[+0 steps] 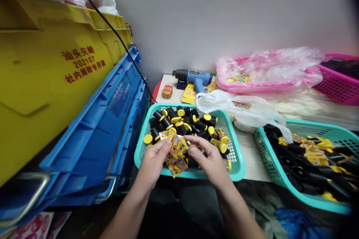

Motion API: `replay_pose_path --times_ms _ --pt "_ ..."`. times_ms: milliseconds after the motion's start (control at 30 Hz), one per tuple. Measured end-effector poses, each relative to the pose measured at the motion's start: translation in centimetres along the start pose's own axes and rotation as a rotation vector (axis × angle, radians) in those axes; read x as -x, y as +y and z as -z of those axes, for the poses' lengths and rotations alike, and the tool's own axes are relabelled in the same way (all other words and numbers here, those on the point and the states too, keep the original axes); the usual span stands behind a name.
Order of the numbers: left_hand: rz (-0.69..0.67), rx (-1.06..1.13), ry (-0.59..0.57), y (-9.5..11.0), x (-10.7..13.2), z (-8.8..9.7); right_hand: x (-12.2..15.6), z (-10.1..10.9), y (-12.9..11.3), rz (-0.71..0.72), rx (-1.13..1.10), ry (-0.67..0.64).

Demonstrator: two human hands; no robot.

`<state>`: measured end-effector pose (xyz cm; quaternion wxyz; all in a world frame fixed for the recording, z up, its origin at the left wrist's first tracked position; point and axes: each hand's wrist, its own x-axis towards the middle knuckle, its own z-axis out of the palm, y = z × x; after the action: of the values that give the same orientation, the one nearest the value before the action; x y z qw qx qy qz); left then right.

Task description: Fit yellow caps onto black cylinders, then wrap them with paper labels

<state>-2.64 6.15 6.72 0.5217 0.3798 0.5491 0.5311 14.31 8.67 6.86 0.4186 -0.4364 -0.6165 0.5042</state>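
Observation:
My left hand (152,164) and my right hand (209,158) meet over the near edge of a teal basket (238,162). Both pinch small yellow and orange printed plastic wrappers (177,148), and more of the same wrappers hang below between the hands. The basket holds several black tubes with yellow caps (182,121), some with wrappers on them. My right hand's fingers curl over the tubes, and I cannot tell whether it also holds one.
Stacked yellow (47,67) and blue crates (112,119) stand close on the left. A second teal basket (308,157) with black and yellow parts sits at the right. Behind are a blue heat gun (196,78), a white plastic bag (241,108) and pink baskets (339,82).

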Motion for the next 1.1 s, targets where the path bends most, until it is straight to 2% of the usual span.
replay_pose_path --times_ms 67,167,333,467,533,600,633,700,767,833,933,1033,1100 --pt "-0.032 -0.062 0.007 0.0 0.2 -0.4 -0.5 -0.8 -0.3 0.039 0.052 0.012" --pt "-0.108 -0.106 0.042 0.0 -0.2 -0.5 -1.0 -1.1 0.0 0.125 0.195 0.118" --pt "-0.138 -0.222 0.078 0.1 -1.2 -0.2 -1.2 -1.1 0.9 0.335 0.630 0.230" --pt "-0.197 -0.424 0.188 -0.4 -2.4 0.4 -1.8 -0.7 1.7 0.359 0.831 0.328" --pt "-0.332 -0.603 0.293 -0.5 -2.8 0.9 -2.2 -0.2 1.9 0.370 0.869 0.359" --pt "-0.525 -0.758 0.383 -0.2 -3.0 1.1 -2.4 0.7 1.6 0.408 0.873 0.333" --pt "-0.609 -0.792 0.368 0.1 -2.9 1.2 -2.5 1.1 1.3 0.440 0.865 0.291" --pt "-0.666 -0.753 0.201 0.9 -2.6 0.8 -2.5 1.8 0.5 0.516 0.828 0.152" --pt "-0.589 -0.622 0.007 1.5 -2.2 0.2 -2.4 2.2 -0.4 0.564 0.756 0.019" --pt "-0.449 -0.461 -0.027 1.8 -1.9 -0.6 -2.5 2.1 -0.9 0.546 0.663 -0.011" --pt "-0.281 -0.285 0.104 1.5 -1.9 -1.1 -3.0 1.7 -0.4 0.414 0.569 0.095" --pt "-0.255 -0.178 0.317 1.0 -2.3 -0.7 -3.5 1.5 0.7 0.215 0.605 0.163" --pt "-0.236 -0.009 0.388 0.8 -2.4 -0.6 -3.5 1.1 1.0 0.109 0.599 0.222"
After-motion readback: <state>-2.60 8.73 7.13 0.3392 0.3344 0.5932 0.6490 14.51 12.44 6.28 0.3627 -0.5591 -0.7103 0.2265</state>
